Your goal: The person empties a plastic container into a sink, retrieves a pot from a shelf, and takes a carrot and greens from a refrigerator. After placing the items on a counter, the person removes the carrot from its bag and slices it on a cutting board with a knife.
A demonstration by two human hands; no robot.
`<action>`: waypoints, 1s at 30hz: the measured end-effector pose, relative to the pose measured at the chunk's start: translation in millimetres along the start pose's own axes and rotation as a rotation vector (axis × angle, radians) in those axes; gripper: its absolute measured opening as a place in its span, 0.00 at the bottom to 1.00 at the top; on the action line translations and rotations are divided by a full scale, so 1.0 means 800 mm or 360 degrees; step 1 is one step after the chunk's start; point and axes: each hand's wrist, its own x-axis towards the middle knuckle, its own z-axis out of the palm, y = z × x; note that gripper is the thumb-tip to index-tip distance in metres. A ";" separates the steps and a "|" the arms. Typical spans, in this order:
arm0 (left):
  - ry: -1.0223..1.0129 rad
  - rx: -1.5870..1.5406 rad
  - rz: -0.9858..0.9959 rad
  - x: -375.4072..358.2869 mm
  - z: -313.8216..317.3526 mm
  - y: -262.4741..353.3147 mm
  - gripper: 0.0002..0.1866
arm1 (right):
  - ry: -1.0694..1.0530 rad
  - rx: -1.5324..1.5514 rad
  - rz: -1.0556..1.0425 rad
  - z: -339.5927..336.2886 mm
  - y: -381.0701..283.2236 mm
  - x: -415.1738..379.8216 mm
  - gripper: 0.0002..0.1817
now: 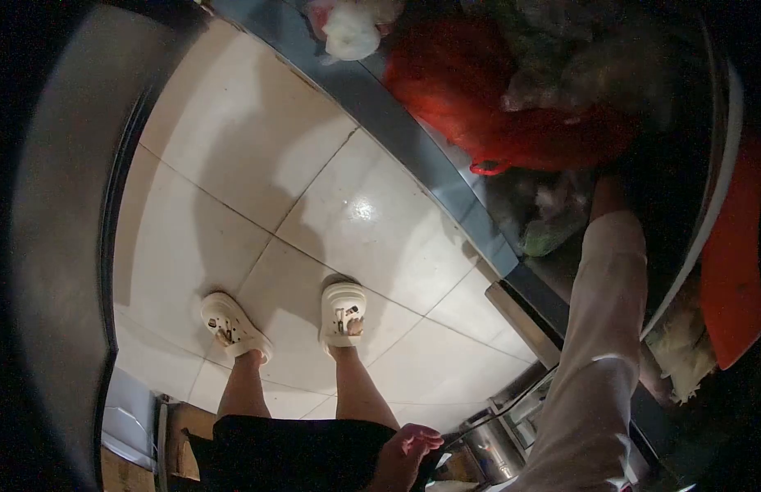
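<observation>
My left hand [407, 453] curls half-open, lower centre, while my white-sleeved right arm [603, 320] stretches up to the red bag [467, 86], upper right, hand hidden, grip unclear.

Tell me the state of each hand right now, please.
Left hand: partly open, fingers loosely curled, nothing visible in it.
Right hand: cannot be told; past the long white fabric sleeve, it is hidden in shadow by the red plastic bag.
</observation>
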 end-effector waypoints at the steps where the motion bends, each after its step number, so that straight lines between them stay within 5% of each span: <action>1: -0.0056 -0.0068 -0.0059 0.000 0.002 0.009 0.12 | 0.0015 0.0001 0.0005 -0.001 0.003 0.000 0.13; 6: -0.0093 -0.0012 -0.0037 0.011 0.004 0.063 0.11 | 0.0056 0.0024 0.0010 -0.010 0.013 -0.006 0.14; 9: -0.0328 -0.0119 -0.0027 0.011 0.000 0.160 0.08 | 0.0077 0.0031 0.0014 -0.017 0.018 -0.003 0.14; 11: -0.0636 0.0335 0.0503 0.032 -0.010 0.221 0.07 | 0.0091 0.0031 -0.0004 -0.025 0.011 -0.005 0.14; 12: -0.0368 0.0983 0.0950 0.055 -0.009 0.243 0.05 | 0.0093 0.0024 -0.0004 -0.027 0.009 -0.005 0.14; 13: -0.0465 0.1704 0.1092 0.083 -0.017 0.288 0.09 | 0.0099 0.0010 -0.0010 -0.033 0.009 -0.006 0.14; 15: -0.0172 0.2374 0.1614 0.140 -0.012 0.319 0.21 | 0.0111 -0.0002 -0.0008 -0.039 0.004 -0.006 0.15; 17: -0.0306 0.2338 0.1966 0.210 -0.008 0.340 0.29 | 0.0123 -0.0033 0.0007 -0.045 0.000 -0.010 0.15; 19: 0.0025 0.2310 0.2517 0.289 0.001 0.334 0.27 | 0.0139 -0.0057 0.0006 -0.050 -0.006 -0.009 0.15; 23: 0.0208 0.2259 0.2840 0.337 0.014 0.341 0.24 | 0.0152 -0.0094 0.0003 -0.040 -0.010 -0.004 0.16; 30: -0.0031 0.2376 0.2677 0.328 -0.015 0.338 0.18 | 0.0184 -0.0087 0.0013 -0.030 0.005 0.010 0.17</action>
